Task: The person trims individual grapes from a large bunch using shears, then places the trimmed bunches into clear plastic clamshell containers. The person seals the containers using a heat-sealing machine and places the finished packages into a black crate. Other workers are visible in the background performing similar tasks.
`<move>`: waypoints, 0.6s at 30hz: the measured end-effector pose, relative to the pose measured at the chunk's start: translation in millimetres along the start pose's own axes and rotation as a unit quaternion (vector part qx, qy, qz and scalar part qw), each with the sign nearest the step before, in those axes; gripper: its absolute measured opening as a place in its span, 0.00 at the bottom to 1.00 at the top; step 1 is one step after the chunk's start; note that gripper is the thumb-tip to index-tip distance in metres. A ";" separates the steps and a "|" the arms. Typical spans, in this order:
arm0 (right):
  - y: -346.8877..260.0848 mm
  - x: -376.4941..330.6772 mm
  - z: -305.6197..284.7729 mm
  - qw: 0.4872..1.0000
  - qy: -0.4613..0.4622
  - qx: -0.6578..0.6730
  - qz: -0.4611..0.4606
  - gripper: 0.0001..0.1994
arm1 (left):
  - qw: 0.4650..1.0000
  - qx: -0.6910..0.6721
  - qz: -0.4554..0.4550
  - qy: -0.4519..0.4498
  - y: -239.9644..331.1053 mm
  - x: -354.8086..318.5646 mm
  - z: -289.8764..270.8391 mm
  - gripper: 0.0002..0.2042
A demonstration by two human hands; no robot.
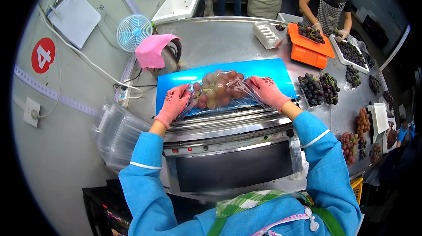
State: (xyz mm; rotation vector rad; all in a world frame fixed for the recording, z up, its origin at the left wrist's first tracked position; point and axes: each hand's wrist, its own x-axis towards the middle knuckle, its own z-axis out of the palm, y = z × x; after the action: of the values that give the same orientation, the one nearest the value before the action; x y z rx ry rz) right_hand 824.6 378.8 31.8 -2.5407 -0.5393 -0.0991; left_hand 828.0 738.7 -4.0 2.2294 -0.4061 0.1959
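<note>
Between my hands lies a pack of reddish-green grapes (217, 88) under clear plastic film (239, 94), at the front of a blue sheet (268, 71). In a pink glove, my left hand (175, 103) pinches the film at the pack's left end. My right hand (269, 92), gloved the same way, grips the film at the right end. The film is drawn taut and wrinkled over the fruit. Whether a tray sits beneath the grapes cannot be made out. Just in front of them run the metal bars of a wrapping machine (215, 126).
Left of the machine is a stack of clear plastic trays (121, 132); behind it, a metal pot (169, 60) under a pink cloth (154, 51). To the right are dark grapes (312, 90) and an orange scale (307, 53). A co-worker (327, 7) handles grapes at the far right.
</note>
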 end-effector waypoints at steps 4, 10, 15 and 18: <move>11.4 8.2 0.1 0.963 -0.078 0.231 0.116 0.11 | 0.951 -0.237 -0.189 -0.067 17.8 7.7 -6.8 0.12; 24.5 15.5 -10.8 0.864 -0.164 0.457 0.136 0.19 | 0.768 -0.489 -0.359 -0.205 50.6 24.1 -32.8 0.20; 14.2 37.3 -16.2 0.907 -0.241 0.297 0.176 0.27 | 0.796 -0.485 -0.299 -0.206 50.4 30.4 -16.4 0.20; 8.3 33.5 -11.5 0.877 -0.249 0.371 0.178 0.26 | 0.806 -0.477 -0.306 -0.168 50.3 20.4 -17.4 0.18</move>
State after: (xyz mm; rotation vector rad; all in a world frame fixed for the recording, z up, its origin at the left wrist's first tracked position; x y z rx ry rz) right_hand 859.1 378.3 43.5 -1.8315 -0.2079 0.7706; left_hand 829.2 717.7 48.9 1.2614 0.0724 -0.6363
